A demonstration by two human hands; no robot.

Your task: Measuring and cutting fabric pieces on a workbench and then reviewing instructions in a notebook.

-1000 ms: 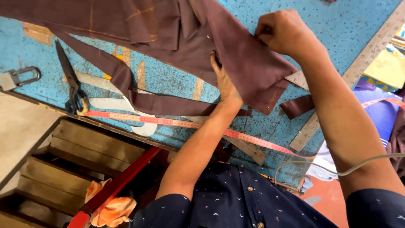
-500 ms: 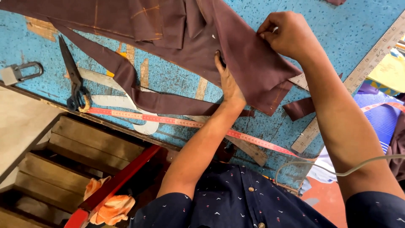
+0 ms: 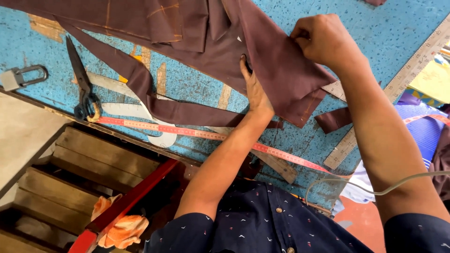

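Brown fabric (image 3: 281, 65), cut garment pieces with faint chalk lines, spread over the upper centre of the head view on a worn blue-topped cutting table (image 3: 384, 33). Left hand (image 3: 255, 89) lies flat at centre frame, fingers pressed on the cloth and partly tucked under a fold, palm open, gripping nothing. Right hand (image 3: 323, 40), upper right, is closed in a pinch on the folded edge of the same piece, lifting it slightly. So the cloth sits under the left hand and between the right hand's fingers, the two hands near each other across one fold. A long brown strip (image 3: 154, 100) trails toward lower left, crossing a white curved ruler (image 3: 136, 112). Black scissors (image 3: 82, 84) lie at left, well apart from both hands. An orange-red tape measure (image 3: 197, 133) runs along the table's near edge below the left wrist; a metal ruler (image 3: 403, 79) angles down the right side. Risk, as a judgement: if the left palm eases, the pinch could drag the layers out of line; the forearm could also snag the tape measure and pull it off the edge.
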